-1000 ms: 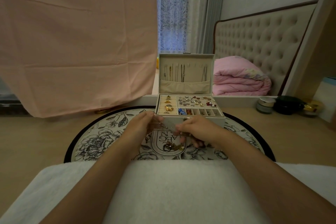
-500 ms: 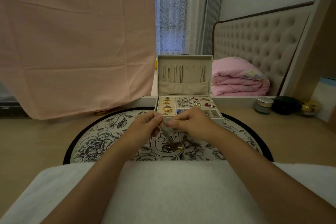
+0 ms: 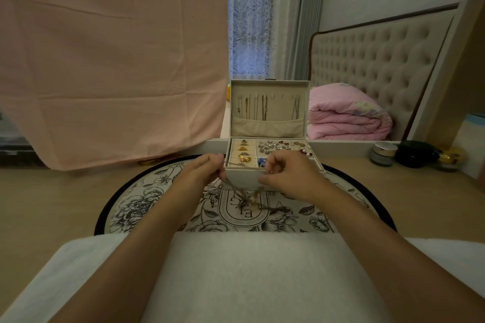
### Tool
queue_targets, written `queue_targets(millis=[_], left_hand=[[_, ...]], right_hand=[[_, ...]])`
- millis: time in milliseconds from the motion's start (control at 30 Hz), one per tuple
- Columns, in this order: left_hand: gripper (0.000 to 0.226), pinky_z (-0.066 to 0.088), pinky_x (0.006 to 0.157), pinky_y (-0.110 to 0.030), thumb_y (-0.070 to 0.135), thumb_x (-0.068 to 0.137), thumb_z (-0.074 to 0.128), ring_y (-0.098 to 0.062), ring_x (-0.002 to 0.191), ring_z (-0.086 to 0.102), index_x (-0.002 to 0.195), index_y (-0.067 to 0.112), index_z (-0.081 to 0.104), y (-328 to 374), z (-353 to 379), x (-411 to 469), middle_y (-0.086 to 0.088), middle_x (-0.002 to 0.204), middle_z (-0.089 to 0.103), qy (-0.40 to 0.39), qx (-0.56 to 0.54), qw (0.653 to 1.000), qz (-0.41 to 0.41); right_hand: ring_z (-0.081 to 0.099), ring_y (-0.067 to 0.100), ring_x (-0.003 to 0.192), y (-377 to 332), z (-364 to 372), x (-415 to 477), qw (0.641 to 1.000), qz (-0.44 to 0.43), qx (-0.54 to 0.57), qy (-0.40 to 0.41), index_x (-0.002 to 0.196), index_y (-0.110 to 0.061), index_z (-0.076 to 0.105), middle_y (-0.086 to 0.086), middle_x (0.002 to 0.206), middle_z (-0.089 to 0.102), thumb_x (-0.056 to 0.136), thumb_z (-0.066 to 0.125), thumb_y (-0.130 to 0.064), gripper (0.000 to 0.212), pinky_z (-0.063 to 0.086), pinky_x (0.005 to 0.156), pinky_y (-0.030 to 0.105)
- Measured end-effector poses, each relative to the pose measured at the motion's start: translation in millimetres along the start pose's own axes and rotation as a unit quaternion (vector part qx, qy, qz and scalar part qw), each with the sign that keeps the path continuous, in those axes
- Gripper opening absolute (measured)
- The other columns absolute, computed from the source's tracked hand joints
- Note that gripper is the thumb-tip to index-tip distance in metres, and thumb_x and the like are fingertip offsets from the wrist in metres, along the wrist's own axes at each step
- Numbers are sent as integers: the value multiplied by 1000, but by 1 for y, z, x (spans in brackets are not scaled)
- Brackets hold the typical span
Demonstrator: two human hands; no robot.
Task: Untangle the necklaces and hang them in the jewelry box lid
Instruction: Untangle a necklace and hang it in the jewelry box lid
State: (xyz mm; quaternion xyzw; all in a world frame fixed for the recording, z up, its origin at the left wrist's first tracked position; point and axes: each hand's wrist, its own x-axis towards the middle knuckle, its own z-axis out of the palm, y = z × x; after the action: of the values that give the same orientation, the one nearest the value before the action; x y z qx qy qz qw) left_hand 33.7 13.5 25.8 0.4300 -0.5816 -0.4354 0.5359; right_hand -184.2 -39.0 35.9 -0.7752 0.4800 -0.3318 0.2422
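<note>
A tangle of thin gold necklaces hangs between my two hands above the round floral mat. My left hand pinches one chain end at its fingertips. My right hand pinches another strand, fingers curled. Behind them stands the cream jewelry box, open, its tray full of rings and earrings. Its upright lid has several necklaces hanging on hooks above a fabric pocket.
A white towel covers my lap in the foreground. Small jars stand on the table at the right. A pink cloth hangs at the left, and a folded pink quilt lies behind.
Both hands have risen from the mat toward the box front, lifting the tangled chains so that they hang down in a V between them.
</note>
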Motion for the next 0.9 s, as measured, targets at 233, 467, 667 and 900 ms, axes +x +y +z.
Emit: queue_targets(millis=[233, 467, 667, 900], left_hand=[[29, 54, 84, -39, 22, 103, 45, -19, 76, 63, 79, 10, 56, 3, 7, 4, -5, 76, 65, 34, -255, 964, -66], [24, 45, 47, -21, 29, 103, 50, -10, 58, 48, 87, 12, 55, -4, -1, 4, -1, 73, 52, 21, -121, 982, -140], [25, 60, 59, -34, 24, 103, 51, -30, 68, 73, 108, 2, 60, -6, 6, 1, -11, 82, 69, 66, 7, 992, -108], [21, 54, 54, -25, 28, 98, 59, -23, 74, 73, 98, 8, 65, -4, 13, -2, -4, 82, 68, 20, -72, 984, -160]], right_hand=[[65, 12, 93, -5, 8, 3, 998, 40, -29, -28, 77, -25, 69, -9, 82, 70, 93, 64, -50, 30, 50, 90, 36], [45, 13, 41, -13, 3, -5, 983, 123, 87, -104, 81, -12, 76, 2, 48, 55, 100, 54, -47, 46, 42, 52, 22], [58, 14, 63, 4, 4, 3, 984, 109, -114, -88, 72, -8, 72, 1, 66, 60, 84, 74, -40, 35, 55, 69, 34], [55, 9, 80, -4, 13, -4, 996, -51, 1, -77, 85, -34, 58, -8, 99, 57, 78, 81, -16, 30, 49, 72, 29]])
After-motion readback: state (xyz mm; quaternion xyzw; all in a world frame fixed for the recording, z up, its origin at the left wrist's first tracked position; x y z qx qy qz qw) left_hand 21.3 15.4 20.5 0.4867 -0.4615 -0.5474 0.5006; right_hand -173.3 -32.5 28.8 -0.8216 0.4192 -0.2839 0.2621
